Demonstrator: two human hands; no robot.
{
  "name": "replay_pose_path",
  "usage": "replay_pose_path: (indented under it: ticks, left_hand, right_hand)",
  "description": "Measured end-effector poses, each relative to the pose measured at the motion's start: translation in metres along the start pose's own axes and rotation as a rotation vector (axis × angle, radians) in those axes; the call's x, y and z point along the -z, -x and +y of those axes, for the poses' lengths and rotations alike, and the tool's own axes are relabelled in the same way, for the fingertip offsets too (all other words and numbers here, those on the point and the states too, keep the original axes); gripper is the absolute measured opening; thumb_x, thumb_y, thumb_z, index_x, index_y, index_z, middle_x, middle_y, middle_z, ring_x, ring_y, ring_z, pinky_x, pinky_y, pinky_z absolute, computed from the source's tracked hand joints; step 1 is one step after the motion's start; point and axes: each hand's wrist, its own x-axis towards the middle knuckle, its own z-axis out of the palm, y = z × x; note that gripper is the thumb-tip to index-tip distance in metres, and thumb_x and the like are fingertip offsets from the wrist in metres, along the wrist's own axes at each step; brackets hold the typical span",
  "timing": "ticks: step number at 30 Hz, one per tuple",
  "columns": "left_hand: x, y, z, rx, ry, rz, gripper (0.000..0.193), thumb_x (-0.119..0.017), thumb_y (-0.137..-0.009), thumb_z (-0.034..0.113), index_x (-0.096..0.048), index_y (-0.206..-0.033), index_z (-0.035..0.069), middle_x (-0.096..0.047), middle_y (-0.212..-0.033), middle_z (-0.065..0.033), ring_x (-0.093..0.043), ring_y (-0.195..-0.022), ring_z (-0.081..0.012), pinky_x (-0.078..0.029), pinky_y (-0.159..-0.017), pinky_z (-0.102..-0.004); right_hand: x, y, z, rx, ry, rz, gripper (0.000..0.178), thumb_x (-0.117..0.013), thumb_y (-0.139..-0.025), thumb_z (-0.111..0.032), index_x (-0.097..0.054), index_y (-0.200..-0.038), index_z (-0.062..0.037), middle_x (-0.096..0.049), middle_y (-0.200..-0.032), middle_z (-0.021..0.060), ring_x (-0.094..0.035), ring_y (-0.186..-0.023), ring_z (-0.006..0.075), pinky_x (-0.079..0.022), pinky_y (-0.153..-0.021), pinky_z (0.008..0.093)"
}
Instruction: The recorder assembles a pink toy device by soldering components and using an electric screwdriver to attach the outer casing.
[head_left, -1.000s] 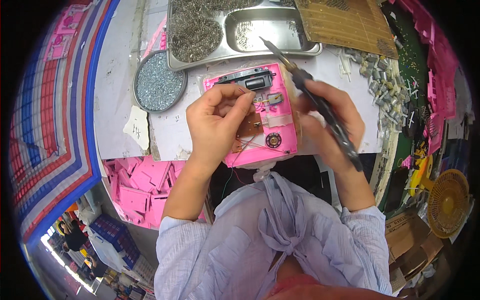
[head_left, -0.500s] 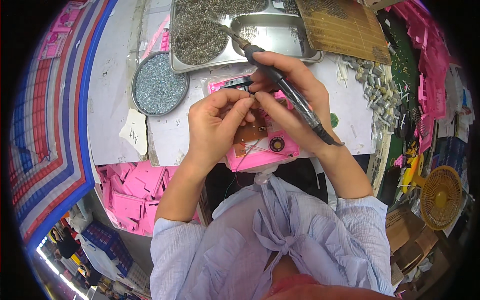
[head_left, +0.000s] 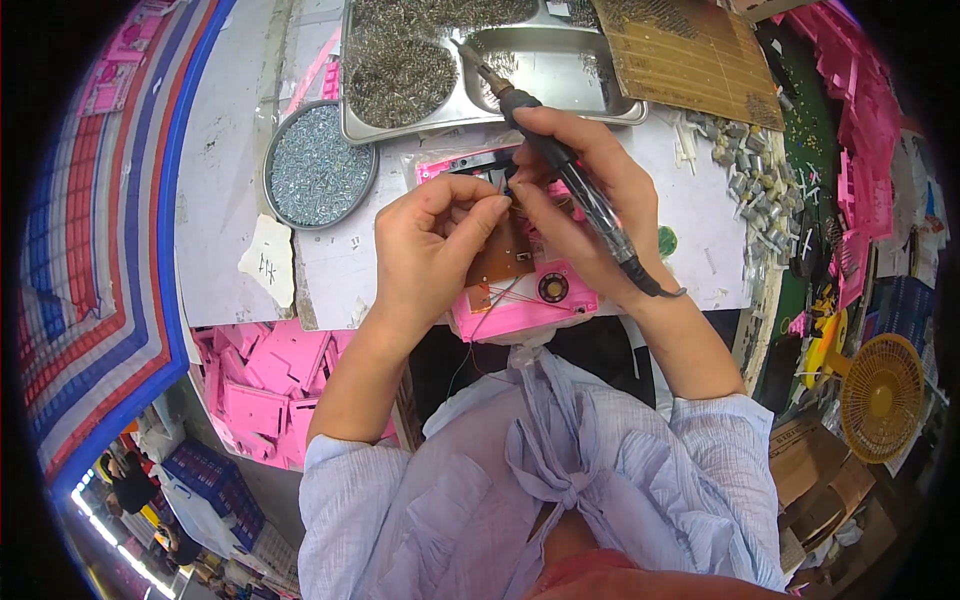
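A black-handled soldering iron [head_left: 585, 190] lies through my right hand [head_left: 610, 200], its metal tip pointing up and left over the steel tray. The thumb and finger of that hand also close together beside my left fingertips. My left hand [head_left: 430, 235] is pinched shut; whatever is between its fingers is too small to make out. Both hands are above a pink plastic housing [head_left: 510, 320] on the table's near edge. In the housing are a brown circuit board [head_left: 495, 262], thin red wires [head_left: 512, 295] and a black round part [head_left: 552, 288]. My fingers hide the housing's middle.
A divided steel tray [head_left: 440, 122] of small metal parts stands behind my hands. Left of it is a round dish of silvery screws [head_left: 320, 165]. Brown cardboard [head_left: 690, 60] and grey metal pieces [head_left: 750, 170] lie at right. Pink plastic parts [head_left: 270, 390] are heaped below left.
The soldering iron has shifted slightly right and down with my right hand. My right fingertips have moved a little apart from the left ones, which stay almost in place.
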Motion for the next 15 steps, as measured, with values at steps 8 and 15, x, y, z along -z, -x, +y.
replay_pose_path:
  ticks: [8,15]
  left_hand:
    - [0.007,-0.008,0.011,-0.298,-0.411,0.002,0.010,-0.077,-0.086,0.004,-0.069,-0.088,-0.001,-0.063,-0.095,-0.0083,-0.059,-0.073,-0.0144,-0.046,-0.062,-0.0273]
    - [0.001,-0.012,0.005,-0.289,-0.531,-0.065,0.012,-0.077,-0.077,0.005,-0.067,-0.079,-0.002,-0.059,-0.099,-0.0107,-0.064,-0.079,-0.0256,-0.054,-0.069,-0.0349]
  right_hand:
    - [0.006,0.023,0.006,0.310,0.397,-0.020,0.055,-0.078,-0.075,0.005,-0.066,-0.127,-0.0101,-0.071,-0.106,0.0112,-0.070,-0.091,0.0288,-0.052,-0.096,0.0455]
    - [0.019,0.042,0.014,0.286,0.374,-0.004,0.053,-0.086,-0.071,-0.003,-0.067,-0.121,-0.0060,-0.071,-0.096,0.0080,-0.068,-0.084,0.0258,-0.051,-0.093,0.0441]
